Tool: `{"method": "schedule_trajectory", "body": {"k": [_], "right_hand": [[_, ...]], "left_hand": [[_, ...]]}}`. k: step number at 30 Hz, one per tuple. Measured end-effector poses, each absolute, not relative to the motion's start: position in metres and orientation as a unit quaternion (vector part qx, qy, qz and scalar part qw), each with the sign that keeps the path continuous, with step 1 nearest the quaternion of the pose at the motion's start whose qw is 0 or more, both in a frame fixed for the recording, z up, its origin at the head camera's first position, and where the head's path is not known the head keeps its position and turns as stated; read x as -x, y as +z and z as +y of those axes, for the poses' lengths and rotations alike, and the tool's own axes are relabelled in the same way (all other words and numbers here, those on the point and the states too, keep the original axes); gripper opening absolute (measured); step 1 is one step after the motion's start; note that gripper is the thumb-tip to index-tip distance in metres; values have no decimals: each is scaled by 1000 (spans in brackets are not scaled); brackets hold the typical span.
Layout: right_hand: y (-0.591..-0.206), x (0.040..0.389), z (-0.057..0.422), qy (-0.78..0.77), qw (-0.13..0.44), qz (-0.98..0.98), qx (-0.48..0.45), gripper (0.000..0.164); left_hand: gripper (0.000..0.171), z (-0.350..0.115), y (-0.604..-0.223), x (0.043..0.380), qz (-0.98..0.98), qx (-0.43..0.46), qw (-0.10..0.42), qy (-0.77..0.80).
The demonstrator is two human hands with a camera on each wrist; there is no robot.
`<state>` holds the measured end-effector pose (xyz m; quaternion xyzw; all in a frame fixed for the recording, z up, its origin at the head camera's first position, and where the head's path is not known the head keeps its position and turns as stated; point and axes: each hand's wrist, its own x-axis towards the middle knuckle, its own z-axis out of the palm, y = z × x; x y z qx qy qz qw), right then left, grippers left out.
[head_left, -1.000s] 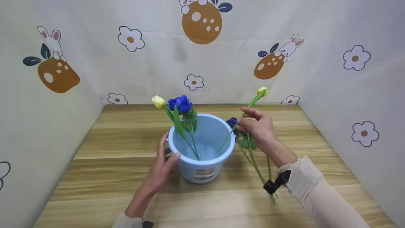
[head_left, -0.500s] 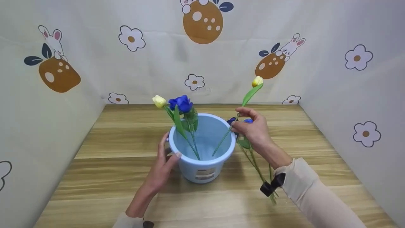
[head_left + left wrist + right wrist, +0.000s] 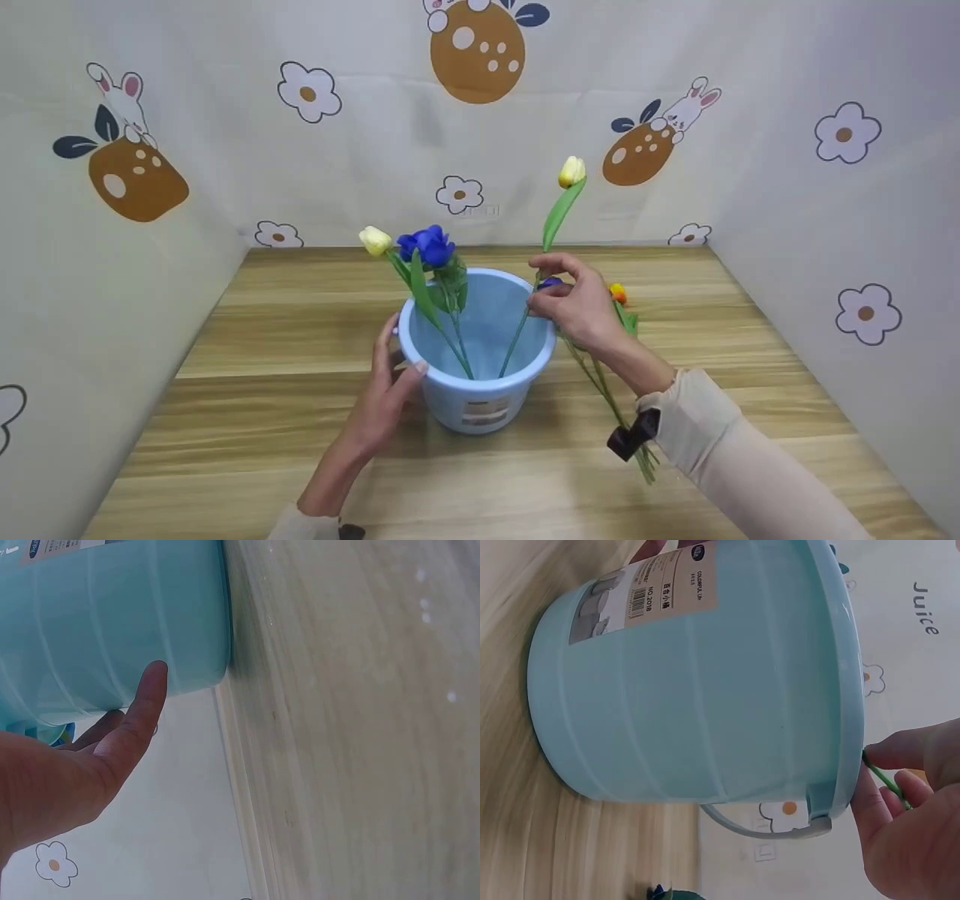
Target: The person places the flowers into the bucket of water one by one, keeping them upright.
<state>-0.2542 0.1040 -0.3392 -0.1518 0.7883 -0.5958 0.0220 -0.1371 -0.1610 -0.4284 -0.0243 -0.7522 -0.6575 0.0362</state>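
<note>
A light blue bucket (image 3: 480,405) stands upright on the wooden table. My left hand (image 3: 379,405) holds its left side, thumb at the rim and the other fingers along the outer wall. Over the bucket's right rim, my right hand (image 3: 577,304) pinches the green stem of a yellow-white tulip (image 3: 572,172). That tulip stands nearly upright, its lower stem inside the bucket. Another pale yellow tulip (image 3: 375,241) and a blue flower (image 3: 426,246) lean left in the bucket. The right wrist view shows the stem (image 3: 889,784) between thumb and fingers, at the rim.
Right of the bucket, partly behind my right arm, lie more flowers on the table (image 3: 262,420): an orange one (image 3: 617,292), a blue one (image 3: 550,283) and several green stems (image 3: 646,465). A patterned cloth (image 3: 360,150) surrounds the table. The bucket's handle (image 3: 765,832) hangs down.
My right hand has moved left with the tulip, which has become more upright, its stem end lower in the bucket. The orange flower has come into sight. My left hand stays put.
</note>
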Motion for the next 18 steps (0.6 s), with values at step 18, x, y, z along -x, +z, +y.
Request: {"method": "schedule_trajectory", "body": {"k": [18], "right_hand": [[-337,245,75,-456,6,868,196,46]], "left_hand": [[78,-162,-429,137,-757,17,35,-652]]}}
